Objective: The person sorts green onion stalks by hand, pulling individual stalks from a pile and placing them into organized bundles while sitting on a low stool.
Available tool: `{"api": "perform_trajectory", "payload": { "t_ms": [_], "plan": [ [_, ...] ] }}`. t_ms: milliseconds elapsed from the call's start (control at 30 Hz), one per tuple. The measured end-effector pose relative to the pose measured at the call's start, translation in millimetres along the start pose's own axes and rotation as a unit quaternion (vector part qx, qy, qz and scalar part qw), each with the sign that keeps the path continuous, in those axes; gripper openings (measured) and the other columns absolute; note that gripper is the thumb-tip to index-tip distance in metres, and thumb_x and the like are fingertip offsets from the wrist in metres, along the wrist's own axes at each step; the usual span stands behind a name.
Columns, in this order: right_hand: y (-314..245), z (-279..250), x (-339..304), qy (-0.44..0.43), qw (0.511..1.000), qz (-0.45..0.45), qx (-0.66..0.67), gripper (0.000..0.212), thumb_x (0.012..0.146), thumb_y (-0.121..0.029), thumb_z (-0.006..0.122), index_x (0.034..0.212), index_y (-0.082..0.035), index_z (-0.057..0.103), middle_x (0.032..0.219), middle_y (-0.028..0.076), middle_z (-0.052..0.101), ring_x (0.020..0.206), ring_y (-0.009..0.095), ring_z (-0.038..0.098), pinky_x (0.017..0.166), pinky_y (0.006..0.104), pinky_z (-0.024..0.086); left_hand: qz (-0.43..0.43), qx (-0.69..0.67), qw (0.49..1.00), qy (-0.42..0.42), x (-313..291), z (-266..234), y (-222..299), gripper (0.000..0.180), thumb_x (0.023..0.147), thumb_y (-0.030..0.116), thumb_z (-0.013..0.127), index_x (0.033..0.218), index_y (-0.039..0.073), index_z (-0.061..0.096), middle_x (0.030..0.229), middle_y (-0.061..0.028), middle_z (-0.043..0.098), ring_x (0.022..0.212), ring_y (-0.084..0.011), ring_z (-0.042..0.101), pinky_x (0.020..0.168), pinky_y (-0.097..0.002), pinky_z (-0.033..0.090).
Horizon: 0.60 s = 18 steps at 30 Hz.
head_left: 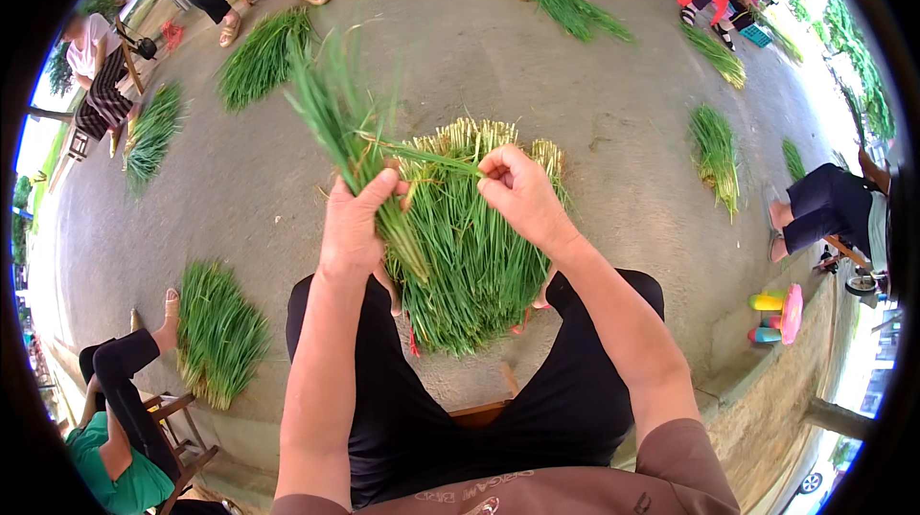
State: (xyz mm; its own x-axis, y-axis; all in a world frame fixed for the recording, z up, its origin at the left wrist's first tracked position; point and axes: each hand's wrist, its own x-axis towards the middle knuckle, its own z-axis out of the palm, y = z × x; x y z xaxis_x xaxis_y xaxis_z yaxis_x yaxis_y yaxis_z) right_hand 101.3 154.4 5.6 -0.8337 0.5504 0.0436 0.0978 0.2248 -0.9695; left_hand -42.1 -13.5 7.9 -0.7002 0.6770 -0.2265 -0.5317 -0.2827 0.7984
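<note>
My left hand point(355, 221) is closed round a bunch of Chinese chives point(337, 127), its green leaf tips fanned up and away and its pale stems pointing down toward me. The leaf tips are blurred. My right hand point(520, 191) pinches the end of a few chive leaves point(436, 160) that stretch across from the bunch. Below both hands, a large pile of chives point(470, 256) lies on the ground between my feet, with pale cut ends at the far side and green leaves toward me. Red string shows at its near edge.
Further chive heaps lie on the concrete floor point(623, 237): one at left point(220, 333), one at far left point(268, 55), one at right point(716, 159). Several people sit round about on chairs. A pink stool point(792, 314) with coloured legs stands at right, near a concrete ledge.
</note>
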Motion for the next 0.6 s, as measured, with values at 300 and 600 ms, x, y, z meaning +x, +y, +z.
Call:
{"api": "perform_trajectory", "payload": {
  "t_ms": [300,600],
  "plan": [
    [-5,-31,9,0.064,0.974,0.096,0.197,0.021,0.088,-0.008,0.056,0.106,0.000,0.053,0.079,-0.001,0.054,0.058,0.003,0.047,0.045,0.0166,0.034,0.094,-0.228,0.966,0.073,13,-45,32,0.020,0.090,0.012,0.060,0.106,0.000,0.055,0.086,-0.0037,0.059,0.075,-0.0130,0.058,0.073,-0.0272,0.053],
    [1,-37,12,0.058,0.938,0.108,0.325,0.018,0.091,-0.015,0.057,0.104,-0.003,0.056,0.083,-0.001,0.054,0.061,0.005,0.051,0.048,0.0179,0.038,0.051,-0.383,0.922,0.036,11,-55,36,0.009,0.089,0.014,0.063,0.094,0.007,0.058,0.072,0.0027,0.045,0.062,-0.0080,0.042,0.055,-0.0221,0.040]
  ]
}}
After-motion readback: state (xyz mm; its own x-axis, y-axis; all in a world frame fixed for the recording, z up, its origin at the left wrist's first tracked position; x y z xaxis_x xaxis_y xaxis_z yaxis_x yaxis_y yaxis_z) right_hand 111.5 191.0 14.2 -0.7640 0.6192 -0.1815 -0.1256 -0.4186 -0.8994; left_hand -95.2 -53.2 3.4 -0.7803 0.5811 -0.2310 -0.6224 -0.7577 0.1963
